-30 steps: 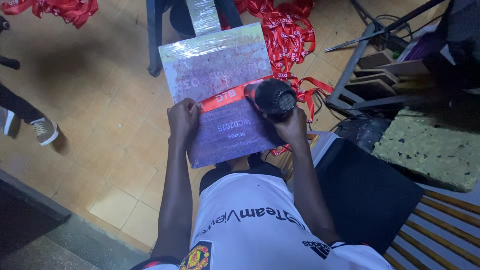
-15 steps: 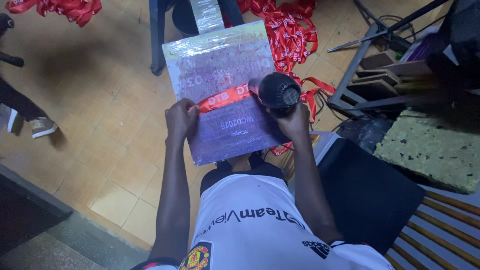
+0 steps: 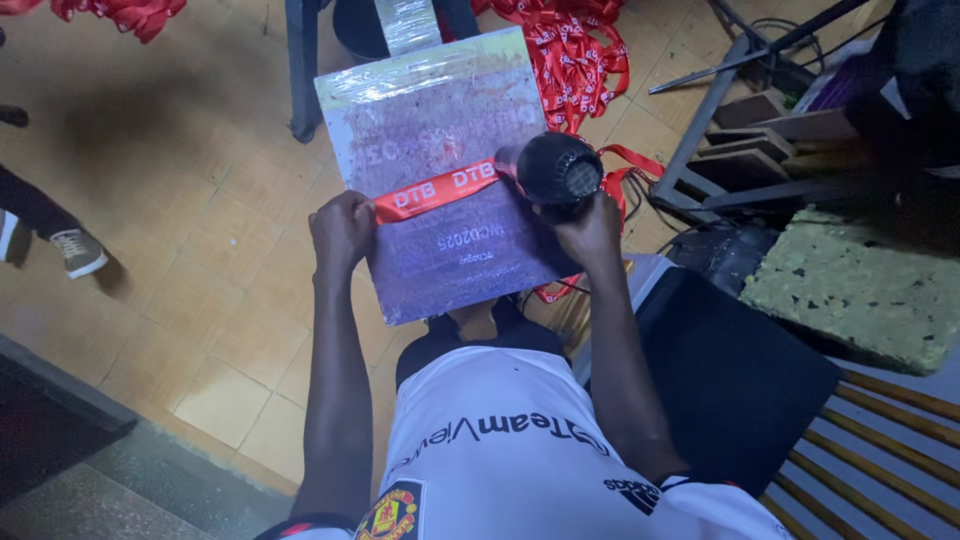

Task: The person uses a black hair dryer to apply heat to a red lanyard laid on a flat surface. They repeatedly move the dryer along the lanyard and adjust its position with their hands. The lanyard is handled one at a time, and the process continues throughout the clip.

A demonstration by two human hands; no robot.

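Left hand (image 3: 342, 232): fingers curled shut, pinning red ribbon (image 3: 435, 190) against left edge of purple board (image 3: 440, 170). Right hand (image 3: 590, 228): fingers wrapped tight around handle of black heat blower (image 3: 552, 168), nozzle over ribbon. Board rests tilted on lap above tiled floor (image 3: 180, 230). More red ribbons (image 3: 575, 50) heaped beyond board.

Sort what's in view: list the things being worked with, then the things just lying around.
In use:
left hand
right hand
red ribbon
black hair dryer
purple board

Lying about:
ribbon pile
green foam block
black bag
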